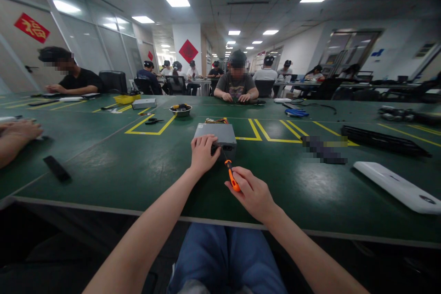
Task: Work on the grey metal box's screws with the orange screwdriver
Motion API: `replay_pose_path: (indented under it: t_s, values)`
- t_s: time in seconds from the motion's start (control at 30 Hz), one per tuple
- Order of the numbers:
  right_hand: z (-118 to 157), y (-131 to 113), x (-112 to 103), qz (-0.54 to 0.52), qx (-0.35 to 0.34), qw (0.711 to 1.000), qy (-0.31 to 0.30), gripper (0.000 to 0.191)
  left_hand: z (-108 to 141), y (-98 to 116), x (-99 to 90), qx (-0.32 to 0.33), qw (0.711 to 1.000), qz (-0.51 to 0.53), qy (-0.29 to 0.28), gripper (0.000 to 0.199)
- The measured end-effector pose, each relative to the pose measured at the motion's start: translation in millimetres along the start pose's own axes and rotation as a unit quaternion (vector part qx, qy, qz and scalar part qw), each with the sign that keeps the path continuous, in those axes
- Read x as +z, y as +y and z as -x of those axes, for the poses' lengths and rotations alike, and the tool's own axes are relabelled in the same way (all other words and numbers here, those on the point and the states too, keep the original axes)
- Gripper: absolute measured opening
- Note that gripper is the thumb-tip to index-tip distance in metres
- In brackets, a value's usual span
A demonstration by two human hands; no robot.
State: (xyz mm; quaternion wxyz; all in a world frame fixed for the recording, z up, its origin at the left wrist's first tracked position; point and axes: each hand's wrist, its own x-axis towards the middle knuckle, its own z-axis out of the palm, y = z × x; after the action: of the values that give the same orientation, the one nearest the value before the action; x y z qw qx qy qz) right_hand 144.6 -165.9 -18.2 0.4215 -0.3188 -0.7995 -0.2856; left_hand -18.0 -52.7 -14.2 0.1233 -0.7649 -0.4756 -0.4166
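- On a green-topped workbench, close to its near edge: grey metal power supply box, lying flat, with a bundle of coloured wires behind it
- Left hand palm down and half-curled over the box's top, holding its near corner
- Right hand closed around an orange-handled screwdriver, thin shaft angled toward the box's front, tip just beside the left hand
- Farther along the bench, a steel bowl of small parts
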Motion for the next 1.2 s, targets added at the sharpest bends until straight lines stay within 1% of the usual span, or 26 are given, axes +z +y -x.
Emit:
replay_pose_path:
  t_s: [0.33,0.57,0.77,0.87,0.97,1.03,1.1,1.17,1.2]
  values:
    - [0.4,0.0,0.1,-0.001,0.005,1.000,-0.005,0.018,0.1,-0.3,0.6,0.001,1.000,0.003,0.005,0.026]
    - [0.8,-0.7,0.6,-0.010,0.013,1.000,0.004,0.018,0.0,0.4,-1.1,-0.004,1.000,-0.003,-0.003,0.025]
    - [0.0,-0.8,0.9,0.002,-0.005,1.000,-0.010,0.018,0.1,-0.6,-0.3,-0.004,1.000,0.001,-0.002,0.026]
    - [1.2,-1.2,0.0,0.021,-0.027,0.999,-0.022,0.018,0.3,-0.9,-0.3,-0.002,1.000,0.000,0.000,0.026]
    - [-0.9,0.3,-2.7,0.030,-0.059,0.997,-0.048,0.021,0.4,-0.9,-1.3,0.002,1.000,0.000,-0.001,0.026]
    - [-7.2,3.2,-4.5,0.033,-0.095,0.993,-0.066,0.027,0.5,-0.9,-2.0,0.004,1.000,-0.001,-0.005,0.026]
    - [-17.0,7.3,-5.2,0.033,-0.148,0.986,-0.073,0.032,0.6,-1.1,-2.7,0.008,1.000,-0.001,-0.009,0.027]
    - [-26.4,11.6,-3.9,0.020,-0.183,0.980,-0.073,0.028,0.7,-1.4,-3.4,0.012,1.000,-0.002,-0.010,0.028]
    - [-29.5,13.3,-2.8,0.012,-0.186,0.980,-0.070,0.025,0.8,-1.7,-3.9,0.013,1.000,-0.001,-0.010,0.029]
